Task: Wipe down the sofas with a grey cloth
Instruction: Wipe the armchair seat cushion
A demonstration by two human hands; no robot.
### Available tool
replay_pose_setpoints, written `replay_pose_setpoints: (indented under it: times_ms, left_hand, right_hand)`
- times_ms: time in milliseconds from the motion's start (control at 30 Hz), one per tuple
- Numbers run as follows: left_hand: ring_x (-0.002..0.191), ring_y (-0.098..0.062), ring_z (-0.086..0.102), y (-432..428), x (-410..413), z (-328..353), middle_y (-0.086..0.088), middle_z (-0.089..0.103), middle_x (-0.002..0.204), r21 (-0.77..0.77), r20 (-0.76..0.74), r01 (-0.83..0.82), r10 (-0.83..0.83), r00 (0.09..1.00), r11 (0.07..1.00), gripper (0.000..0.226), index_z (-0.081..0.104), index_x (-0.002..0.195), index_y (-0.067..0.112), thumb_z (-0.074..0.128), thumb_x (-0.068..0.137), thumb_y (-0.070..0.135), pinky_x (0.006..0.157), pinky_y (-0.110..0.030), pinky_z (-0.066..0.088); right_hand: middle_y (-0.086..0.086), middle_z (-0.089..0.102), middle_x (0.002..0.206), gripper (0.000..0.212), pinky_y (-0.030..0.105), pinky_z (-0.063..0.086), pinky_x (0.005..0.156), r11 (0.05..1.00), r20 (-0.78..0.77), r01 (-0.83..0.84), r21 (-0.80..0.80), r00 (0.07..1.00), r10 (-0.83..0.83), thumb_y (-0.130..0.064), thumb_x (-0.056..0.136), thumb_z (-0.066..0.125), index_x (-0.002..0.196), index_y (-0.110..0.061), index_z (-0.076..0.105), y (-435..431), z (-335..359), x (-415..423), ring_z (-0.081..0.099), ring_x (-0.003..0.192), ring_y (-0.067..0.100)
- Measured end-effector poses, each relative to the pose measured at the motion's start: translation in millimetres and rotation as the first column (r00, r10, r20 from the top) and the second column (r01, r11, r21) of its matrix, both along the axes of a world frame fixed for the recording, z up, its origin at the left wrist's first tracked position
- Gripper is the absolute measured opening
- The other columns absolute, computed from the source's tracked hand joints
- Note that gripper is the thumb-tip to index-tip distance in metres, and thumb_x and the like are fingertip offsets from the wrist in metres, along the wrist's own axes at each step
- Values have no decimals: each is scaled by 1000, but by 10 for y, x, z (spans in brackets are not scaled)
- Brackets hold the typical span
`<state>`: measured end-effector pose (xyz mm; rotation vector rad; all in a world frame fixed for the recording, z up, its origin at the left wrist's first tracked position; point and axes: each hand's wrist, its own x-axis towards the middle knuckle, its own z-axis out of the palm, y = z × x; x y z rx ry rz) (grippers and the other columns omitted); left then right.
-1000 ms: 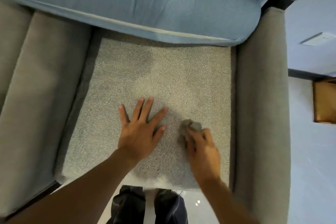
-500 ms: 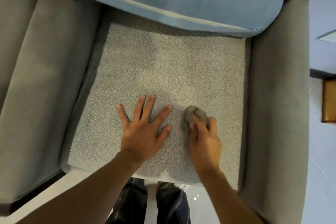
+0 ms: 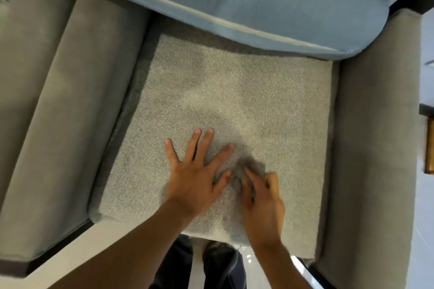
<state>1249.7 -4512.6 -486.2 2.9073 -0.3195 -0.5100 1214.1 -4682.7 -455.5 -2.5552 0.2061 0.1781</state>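
Clearly the right hand (image 3: pixel 260 202) has its fingers curled over the bunched grey cloth (image 3: pixel 252 166), pressing it onto the seat cushion (image 3: pixel 270 101) near the front edge. The left hand (image 3: pixel 195 178) lies flat with fingers spread just beside it, thumb nearly touching the cloth. Bunched so small, the wad could slip from under the fingers or bump that thumb. Short strokes may miss the strip under the blue cushion (image 3: pixel 234 0) and the armrest (image 3: pixel 371 148).

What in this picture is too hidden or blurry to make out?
Head view: grey cloth, mostly covered by the right hand; both motion-blurred.
Head view: seat cushion, back edge hidden under the blue cushion.
Head view: wooden object, cut off by the right edge.
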Motion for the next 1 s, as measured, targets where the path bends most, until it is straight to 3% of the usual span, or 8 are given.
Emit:
replay_pose_setpoints:
  times_ms: [133,267,400,467,667,800,900,1000]
  left_hand:
    - [158,-34,0,15,42,41,-10,2,172,-22,-20,1,-2,1000,1000,59,17,160,45,23,105,63,108,-84,6]
    - [157,-34,-13,102,559,46,-7,-9,172,-43,-9,-122,122,993,992,57,2,160,49,13,105,61,112,-80,-3]
    - [156,-33,-19,179,1313,-68,-4,-16,170,-9,12,-148,148,989,989,56,-3,157,53,6,103,64,112,-79,-6]
    - [155,-35,-20,194,1470,-146,-3,-20,169,27,3,-146,146,989,989,56,-7,156,55,5,102,65,110,-82,-6]
    - [153,-34,-27,188,1479,-118,-1,-24,169,38,-17,-152,153,988,988,58,-7,155,57,8,100,66,109,-82,-10]
    - [152,-34,-29,184,1492,-98,-1,-26,168,27,-40,-156,157,987,987,59,-4,155,55,11,100,66,107,-83,-12]
    - [153,-34,-27,183,1481,-106,-1,-23,168,30,-39,-147,148,988,989,59,-2,156,55,12,100,66,107,-83,-12]
    - [153,-34,-28,187,1481,-123,-1,-25,168,28,-28,-149,150,988,988,60,-2,157,53,12,101,66,107,-84,-10]
  right_hand:
    - [-14,54,100,30,16,46,42,990,-62,-143,14,988,144,-47,94,53,115,-36,70,-42,75,-323,56,56,2]
    - [-18,43,96,28,7,29,52,990,39,-112,-81,993,115,-43,96,57,121,-39,67,-85,35,467,50,59,-1]
    - [-7,45,109,32,16,31,57,995,213,20,-96,977,1,-38,101,53,132,-34,59,30,-88,1680,49,72,7]
    - [0,49,116,33,19,34,59,987,170,57,-152,985,-31,-40,102,51,133,-32,58,131,-192,1955,52,76,11]
    - [-3,45,112,31,33,49,73,995,-43,-31,-98,999,27,-38,102,48,130,-30,61,201,-92,1610,54,78,17]
    - [2,49,120,30,26,41,70,993,52,-2,-119,999,9,-33,101,54,130,-30,60,237,-88,2196,54,79,15]
    - [-1,46,124,31,30,47,68,994,38,42,-101,999,-38,-27,95,64,126,-28,60,434,-249,2505,54,75,14]
    - [-4,41,120,28,31,47,63,997,21,13,-78,1000,-12,-34,101,50,128,-30,53,544,-219,2221,49,68,10]
